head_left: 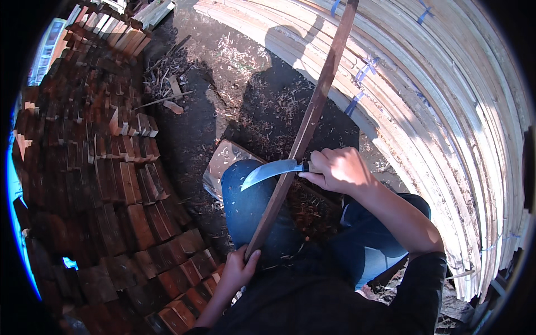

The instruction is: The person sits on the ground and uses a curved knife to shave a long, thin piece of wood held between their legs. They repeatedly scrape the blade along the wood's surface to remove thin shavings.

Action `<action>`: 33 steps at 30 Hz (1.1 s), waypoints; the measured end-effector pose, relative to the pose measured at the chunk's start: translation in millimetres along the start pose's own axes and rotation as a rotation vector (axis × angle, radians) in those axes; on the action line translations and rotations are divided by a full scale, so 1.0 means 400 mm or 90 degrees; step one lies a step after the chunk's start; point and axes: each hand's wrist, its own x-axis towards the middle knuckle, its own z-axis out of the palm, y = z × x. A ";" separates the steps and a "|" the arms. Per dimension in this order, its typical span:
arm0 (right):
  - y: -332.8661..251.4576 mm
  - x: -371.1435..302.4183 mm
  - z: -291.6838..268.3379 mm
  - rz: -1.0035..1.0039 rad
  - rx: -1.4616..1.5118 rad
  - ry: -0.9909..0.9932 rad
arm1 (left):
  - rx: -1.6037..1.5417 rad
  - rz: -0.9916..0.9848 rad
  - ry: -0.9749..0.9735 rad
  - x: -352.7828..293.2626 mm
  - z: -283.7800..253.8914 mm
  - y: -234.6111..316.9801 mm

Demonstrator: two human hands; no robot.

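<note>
Blocky reddish-brown wood pieces [120, 184] form a tight, jagged stack at left. The left hand [239, 269] is closed around the lower end of a long, straight-edged brown wooden strip [316, 106], which slants up and rightward. A knife [268, 173] crosses it, its metal blade curved and shiny; the right hand [338, 170] wraps its handle. Farther right lie long, pale boards [441, 128].

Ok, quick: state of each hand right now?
Left hand: closed, holding the wooden strip.
Right hand: closed, holding the curved knife.
</note>
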 end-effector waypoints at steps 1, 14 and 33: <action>0.020 0.000 0.003 0.012 -0.029 0.021 | 0.004 0.003 0.004 0.002 0.005 0.002; 0.216 0.046 -0.029 0.162 -0.086 0.220 | -0.029 -0.065 0.003 -0.010 0.021 -0.048; 0.205 0.022 -0.017 0.002 -0.028 0.187 | -0.080 -0.085 -0.018 -0.025 0.008 -0.057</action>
